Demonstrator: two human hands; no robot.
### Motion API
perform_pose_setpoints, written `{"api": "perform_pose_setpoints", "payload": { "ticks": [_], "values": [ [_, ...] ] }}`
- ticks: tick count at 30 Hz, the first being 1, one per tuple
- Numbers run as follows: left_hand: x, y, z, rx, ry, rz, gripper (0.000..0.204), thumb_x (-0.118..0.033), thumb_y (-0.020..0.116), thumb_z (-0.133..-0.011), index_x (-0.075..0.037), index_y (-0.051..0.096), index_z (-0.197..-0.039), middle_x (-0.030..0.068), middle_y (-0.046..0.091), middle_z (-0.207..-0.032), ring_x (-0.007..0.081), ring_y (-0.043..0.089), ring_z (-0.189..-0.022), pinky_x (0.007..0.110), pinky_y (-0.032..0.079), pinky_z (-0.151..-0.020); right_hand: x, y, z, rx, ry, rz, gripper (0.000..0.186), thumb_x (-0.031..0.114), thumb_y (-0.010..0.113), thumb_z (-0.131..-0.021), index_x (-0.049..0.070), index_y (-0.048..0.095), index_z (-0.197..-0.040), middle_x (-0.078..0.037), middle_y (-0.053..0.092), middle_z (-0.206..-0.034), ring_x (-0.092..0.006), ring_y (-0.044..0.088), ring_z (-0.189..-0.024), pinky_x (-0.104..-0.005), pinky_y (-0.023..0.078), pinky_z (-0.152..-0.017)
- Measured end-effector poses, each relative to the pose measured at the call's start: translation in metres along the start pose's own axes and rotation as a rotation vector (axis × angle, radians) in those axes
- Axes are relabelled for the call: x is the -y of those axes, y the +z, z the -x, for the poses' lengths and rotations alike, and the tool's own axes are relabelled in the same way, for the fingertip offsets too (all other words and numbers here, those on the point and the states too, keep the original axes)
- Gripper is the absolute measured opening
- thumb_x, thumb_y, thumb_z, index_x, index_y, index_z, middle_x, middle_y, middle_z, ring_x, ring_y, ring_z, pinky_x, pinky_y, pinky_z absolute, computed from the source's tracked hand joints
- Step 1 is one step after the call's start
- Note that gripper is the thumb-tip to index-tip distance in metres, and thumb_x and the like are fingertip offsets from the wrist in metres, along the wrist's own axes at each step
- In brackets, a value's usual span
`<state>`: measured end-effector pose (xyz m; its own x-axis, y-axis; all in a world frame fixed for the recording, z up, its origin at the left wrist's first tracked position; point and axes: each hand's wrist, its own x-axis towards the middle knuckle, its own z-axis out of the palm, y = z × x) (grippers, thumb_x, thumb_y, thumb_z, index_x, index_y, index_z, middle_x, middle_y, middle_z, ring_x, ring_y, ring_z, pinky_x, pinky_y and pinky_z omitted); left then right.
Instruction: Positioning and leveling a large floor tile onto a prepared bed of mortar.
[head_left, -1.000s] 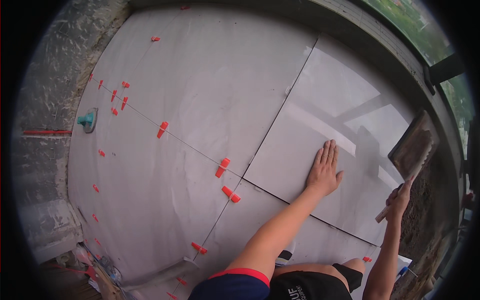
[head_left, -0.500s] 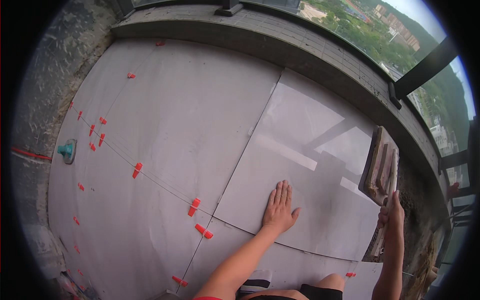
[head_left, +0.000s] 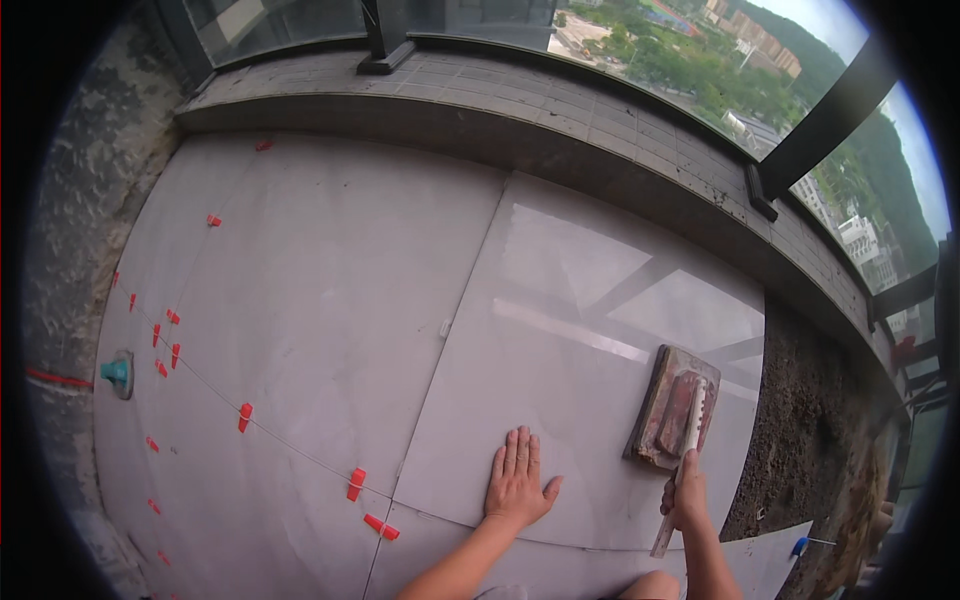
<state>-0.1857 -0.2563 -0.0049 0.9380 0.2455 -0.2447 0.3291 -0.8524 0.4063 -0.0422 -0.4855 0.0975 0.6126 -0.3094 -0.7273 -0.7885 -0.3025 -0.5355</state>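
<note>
Tile [head_left: 575,400] — pale grey, glossy; beater [head_left: 673,408] — rectangular, reddish-brown, grimy.

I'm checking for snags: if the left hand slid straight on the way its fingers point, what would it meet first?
The left hand lies flat on the tile; straight ahead, the first thing looks to be the low wall past the tile's far edge, though depth makes the exact spot unclear.

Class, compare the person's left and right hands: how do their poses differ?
The left hand lies open, palm down on the glossy gray tile; the right hand is closed around the handle of the brown block-shaped tool. The left hand's fingers are extended, while the right hand's are curled. Both hands are bare.
</note>
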Motion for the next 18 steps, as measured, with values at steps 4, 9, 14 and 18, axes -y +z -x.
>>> {"api": "perform_pose_setpoints", "payload": {
  "ticks": [4, 9, 14, 18],
  "values": [
    [-0.001, -0.002, 0.004, -0.087, 0.007, -0.047, 0.090, -0.054, 0.048, -0.095, 0.009, 0.022, -0.153, 0.0271, 0.018, -0.162, 0.0389, 0.012, -0.153, 0.049, 0.010, -0.123, -0.066, -0.020, 0.024, 0.192, -0.061, -0.010, 0.051, 0.060, 0.039, -0.102, 0.015, 0.039, -0.078, 0.003, 0.034, -0.053, -0.0114, 0.032, -0.037, -0.0320, 0.030, -0.035],
    [-0.013, 0.010, 0.007, -0.195, 0.076, -0.196, 0.087, -0.045, 0.051, -0.096, 0.010, 0.015, -0.154, 0.0257, 0.015, -0.163, 0.0373, 0.012, -0.153, 0.046, 0.012, -0.124, -0.071, -0.013, 0.019, 0.219, -0.141, -0.047, 0.050, 0.057, 0.037, -0.104, 0.010, 0.044, -0.086, 0.000, 0.043, -0.062, -0.0130, 0.043, -0.044, -0.0317, 0.038, -0.040],
    [-0.020, 0.018, 0.010, -0.299, 0.127, -0.313, 0.085, -0.044, 0.049, -0.098, 0.007, 0.013, -0.156, 0.0231, 0.013, -0.165, 0.0358, 0.013, -0.153, 0.044, 0.013, -0.124, -0.029, -0.016, 0.052, 0.029, -0.436, 0.174, 0.061, 0.051, 0.032, -0.107, -0.005, 0.055, -0.099, -0.028, 0.065, -0.089, -0.0444, 0.064, -0.086, -0.0513, 0.047, -0.078],
    [-0.013, 0.024, 0.007, -0.338, 0.128, -0.364, 0.080, -0.043, 0.044, -0.101, 0.006, 0.012, -0.156, 0.0215, 0.013, -0.165, 0.0347, 0.012, -0.153, 0.043, 0.013, -0.124, 0.057, -0.038, 0.077, 0.043, -0.717, -0.041, 0.056, 0.047, 0.036, -0.107, -0.006, 0.053, -0.100, -0.030, 0.066, -0.087, -0.0485, 0.064, -0.085, -0.0535, 0.048, -0.077]
  ]
}}
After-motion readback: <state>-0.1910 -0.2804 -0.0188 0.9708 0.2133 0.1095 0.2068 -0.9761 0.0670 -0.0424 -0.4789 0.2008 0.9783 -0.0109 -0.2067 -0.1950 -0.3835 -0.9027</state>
